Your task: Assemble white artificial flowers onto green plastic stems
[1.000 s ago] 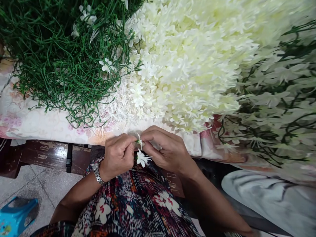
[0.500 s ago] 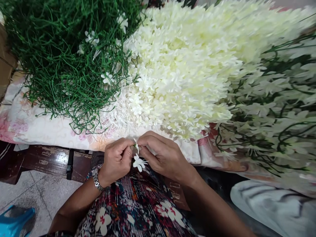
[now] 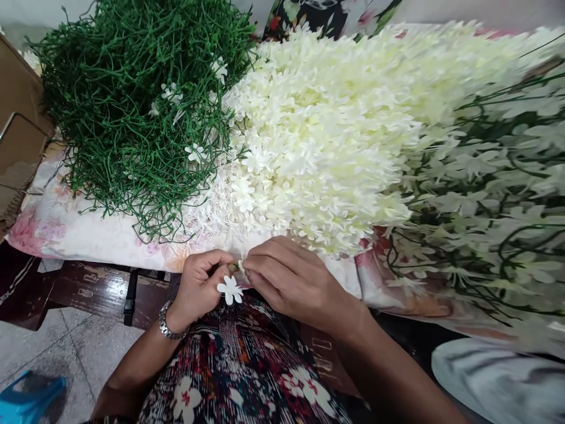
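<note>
Just above my lap, my left hand pinches a short green stem between thumb and forefinger. A white artificial flower with open petals hangs below those fingertips. My right hand meets it from the other side, its thumb and fingers closed on a small whitish flower piece at the stem's tip. The fingers partly cover where stem and piece meet. Behind my hands lie a tangled heap of green plastic stems and a large pile of cream-white flower heads.
Fine white stamens lie between the heaps on a floral cloth. Finished-looking sprays of white flowers on green stems spread at the right. A cardboard box stands left, and a blue plastic stool sits on the floor.
My left hand has shifted slightly left and down, and the hanging flower has turned its petals toward me. My right fingers have closed in on the stem's tip. The view has tilted up slightly.
</note>
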Motion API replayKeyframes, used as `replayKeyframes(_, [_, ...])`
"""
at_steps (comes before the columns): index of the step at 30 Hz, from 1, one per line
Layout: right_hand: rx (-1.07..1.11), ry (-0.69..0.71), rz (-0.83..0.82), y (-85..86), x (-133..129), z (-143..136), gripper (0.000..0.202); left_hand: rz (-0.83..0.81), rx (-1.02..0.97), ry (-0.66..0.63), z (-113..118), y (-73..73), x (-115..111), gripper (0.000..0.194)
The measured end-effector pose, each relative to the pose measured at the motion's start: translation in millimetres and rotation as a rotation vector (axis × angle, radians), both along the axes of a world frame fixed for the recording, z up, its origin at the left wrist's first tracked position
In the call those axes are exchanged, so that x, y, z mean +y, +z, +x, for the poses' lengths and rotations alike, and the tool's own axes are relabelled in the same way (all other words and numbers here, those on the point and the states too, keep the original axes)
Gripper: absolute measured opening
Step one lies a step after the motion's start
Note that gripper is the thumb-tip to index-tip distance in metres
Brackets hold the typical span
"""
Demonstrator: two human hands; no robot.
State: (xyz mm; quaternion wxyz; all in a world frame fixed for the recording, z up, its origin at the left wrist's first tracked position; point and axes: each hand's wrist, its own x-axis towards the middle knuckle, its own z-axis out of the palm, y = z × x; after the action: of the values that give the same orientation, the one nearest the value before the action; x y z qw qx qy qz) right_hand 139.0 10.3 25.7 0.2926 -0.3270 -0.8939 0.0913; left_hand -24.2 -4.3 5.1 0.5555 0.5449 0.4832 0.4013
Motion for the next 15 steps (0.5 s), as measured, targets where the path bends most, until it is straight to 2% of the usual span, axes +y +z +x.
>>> replayKeyframes(4, [-0.042,0.036,-0.004,-3.4,1,1,0.007,0.013,0.027,-0.006,1,0.1,1,0.019])
replayKeyframes(11, [0.059,0.068,-0.095,-10.6,5,-1,0.007,0.061,0.047,0.000,3,-0.7,2,0.016])
replayKeyframes(15, [0.049,0.078,-0.144,-10.5,6,-1,0.008,0.089,0.090,-0.018,3,-1.4,3,0.017])
